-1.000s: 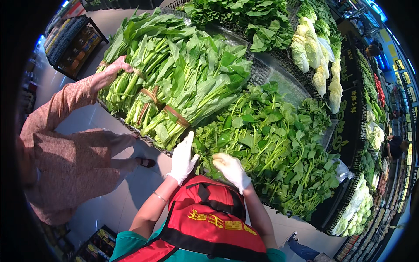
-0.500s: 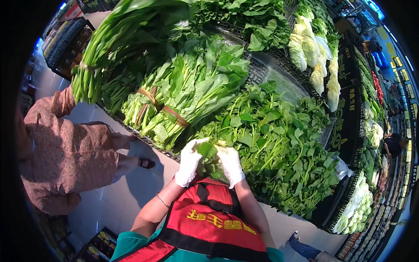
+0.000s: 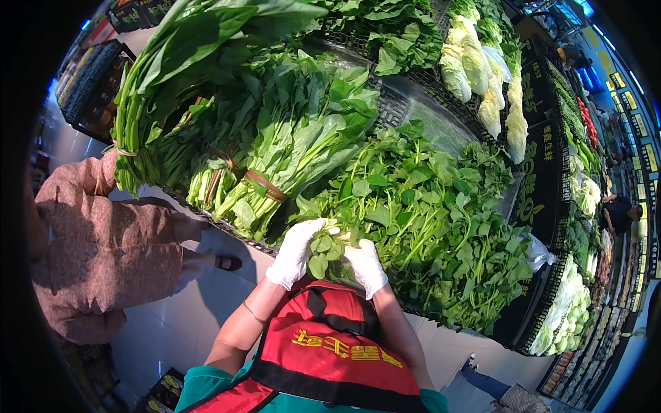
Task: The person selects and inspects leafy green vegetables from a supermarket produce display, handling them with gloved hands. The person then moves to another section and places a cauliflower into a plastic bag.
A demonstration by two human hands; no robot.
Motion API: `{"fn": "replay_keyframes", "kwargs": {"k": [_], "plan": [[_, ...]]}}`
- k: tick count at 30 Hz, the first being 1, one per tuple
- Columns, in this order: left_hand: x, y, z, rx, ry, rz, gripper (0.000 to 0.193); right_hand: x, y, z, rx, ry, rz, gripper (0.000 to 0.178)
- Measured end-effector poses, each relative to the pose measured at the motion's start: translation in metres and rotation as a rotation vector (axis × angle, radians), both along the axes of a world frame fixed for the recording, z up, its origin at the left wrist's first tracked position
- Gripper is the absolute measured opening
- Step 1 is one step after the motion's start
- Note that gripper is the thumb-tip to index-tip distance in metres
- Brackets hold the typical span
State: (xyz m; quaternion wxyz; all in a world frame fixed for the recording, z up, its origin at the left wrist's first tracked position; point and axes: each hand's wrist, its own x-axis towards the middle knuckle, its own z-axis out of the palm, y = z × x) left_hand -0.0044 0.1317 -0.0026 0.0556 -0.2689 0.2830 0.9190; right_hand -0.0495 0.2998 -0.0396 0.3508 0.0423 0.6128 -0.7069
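Note:
My left hand [image 3: 301, 250], in a white glove, is closed round a small bunch of leafy greens [image 3: 325, 256] just above the near edge of the display. Close beside it, my gloved right hand [image 3: 365, 266] has its fingers curled at the stems of the same greens; its fingertips are partly hidden by leaves. A large loose pile of leafy greens [image 3: 427, 227] lies beyond and to the right of both hands. To the left are long-leaved vegetable bundles [image 3: 289, 144], tied with brown bands [image 3: 265, 186].
At the left, a person in a pinkish-brown top [image 3: 103, 255] stands close to the display beside a raised bundle of long-stemmed greens [image 3: 134, 131]. Napa cabbages [image 3: 468, 62] lie at the far right. A clear plastic bag [image 3: 539, 253] sits at the pile's right edge.
The sprig in my left hand has tipped, showing more leaves hanging between my hands. My right hand has shifted slightly lower. The raised bundle at the left has dropped a little.

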Motion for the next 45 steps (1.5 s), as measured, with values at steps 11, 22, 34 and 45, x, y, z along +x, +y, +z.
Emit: {"fn": "replay_keyframes", "kwargs": {"k": [11,22,34,45], "plan": [[-0.003,-0.008,-0.001,-0.013,0.136,0.19,0.028,-0.012,0.022,0.049,0.031,0.152,-0.336,0.002],[-0.008,-0.009,0.017,-0.574,-0.011,0.359,0.029,-0.019,0.01,0.072,-0.141,0.171,-0.559,0.004],[-0.012,0.022,0.013,-0.608,0.19,0.096,0.048,-0.014,-0.018,0.073,-0.044,0.181,-0.545,0.005],[-0.009,-0.008,0.004,-0.546,-0.05,0.192,0.034,-0.044,0.159,0.162,0.616,0.861,-1.008,0.004]]}}
